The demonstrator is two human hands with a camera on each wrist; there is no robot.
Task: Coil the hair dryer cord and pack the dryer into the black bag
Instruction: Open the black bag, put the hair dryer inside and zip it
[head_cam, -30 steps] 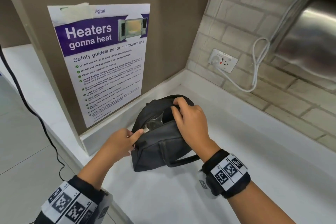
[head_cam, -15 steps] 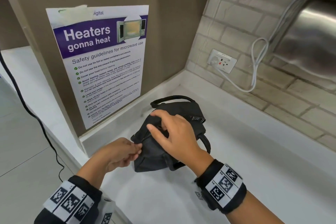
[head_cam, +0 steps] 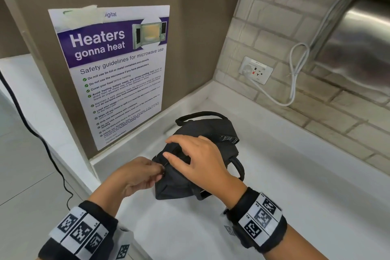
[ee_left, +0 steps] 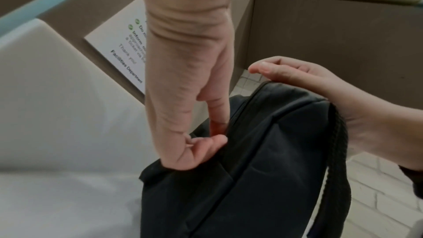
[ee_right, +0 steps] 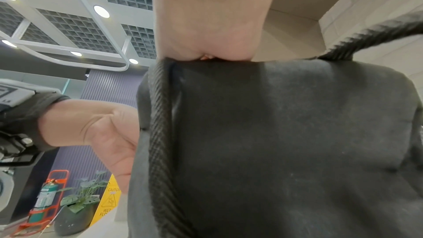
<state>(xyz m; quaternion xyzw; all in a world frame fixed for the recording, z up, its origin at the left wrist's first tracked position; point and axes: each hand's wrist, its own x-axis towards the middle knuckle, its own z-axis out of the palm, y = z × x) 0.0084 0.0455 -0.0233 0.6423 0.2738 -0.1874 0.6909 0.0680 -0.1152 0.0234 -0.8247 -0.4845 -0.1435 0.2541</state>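
The black bag (head_cam: 206, 133) lies on the white counter (head_cam: 285, 186), its top seam drawn together. The hair dryer and its cord are out of sight. My left hand (head_cam: 161, 172) pinches the bag at the near end of its zipper, index finger and thumb meeting on the seam (ee_left: 219, 133). My right hand (head_cam: 171, 146) arches over that same end, palm against the bag's side and fingers (ee_left: 263, 68) curved over its top. One carry handle (head_cam: 200, 115) stands at the far side, the other (head_cam: 238, 167) loops under my right palm. The right wrist view is filled by the bag's side (ee_right: 286, 133).
A microwave safety poster (head_cam: 114, 69) hangs on the brown panel to the left. On the tiled back wall is a socket (head_cam: 256, 70) with a white cord (head_cam: 295, 74) running to a steel appliance (head_cam: 358, 48). A black cable (head_cam: 31, 129) trails down left of the counter's edge.
My right hand slid from the bag's far top to its near end. The gaping mouth that showed something shiny is now drawn together. My left hand went from steadying the side to pinching the zipper end.
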